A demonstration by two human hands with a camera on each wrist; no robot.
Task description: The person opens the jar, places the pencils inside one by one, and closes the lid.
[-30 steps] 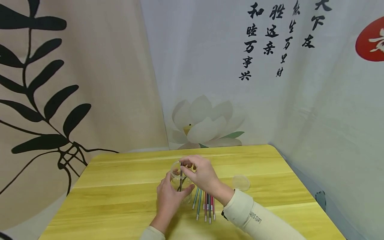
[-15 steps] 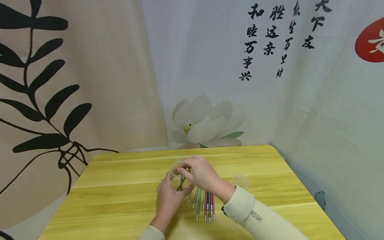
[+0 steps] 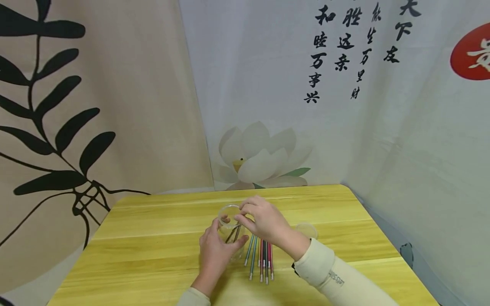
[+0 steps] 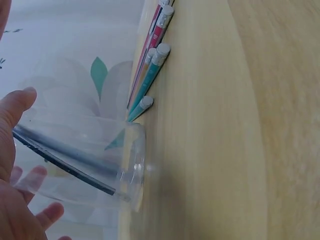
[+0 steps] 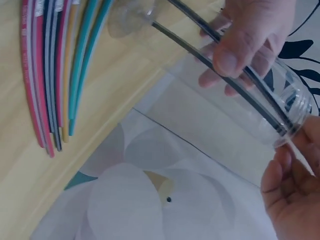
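Note:
My left hand (image 3: 217,250) grips a clear plastic jar (image 5: 210,117) by its side, with the thumb and fingers wrapped round the wall. Two dark pencils (image 4: 70,170) lean inside it, their tops close together at the rim. Over the jar's mouth is my right hand (image 3: 266,221), fingers bent at the right side of the rim beside those pencil tops. Whether the fingertips still pinch a pencil cannot be made out. Right of the jar, several pencils (image 3: 264,259) in red, dark and teal lie side by side on the table, pale ends toward me.
A round clear lid (image 3: 307,230) lies on the wooden table (image 3: 153,255), beyond my right forearm. Behind the table's far edge hangs a printed cloth (image 3: 260,85) with a lotus and writing.
My right hand lowered an upright dark pencil into the jar, then shifted right to the rim. The pencils inside now lean rightward. My left hand stays on the jar.

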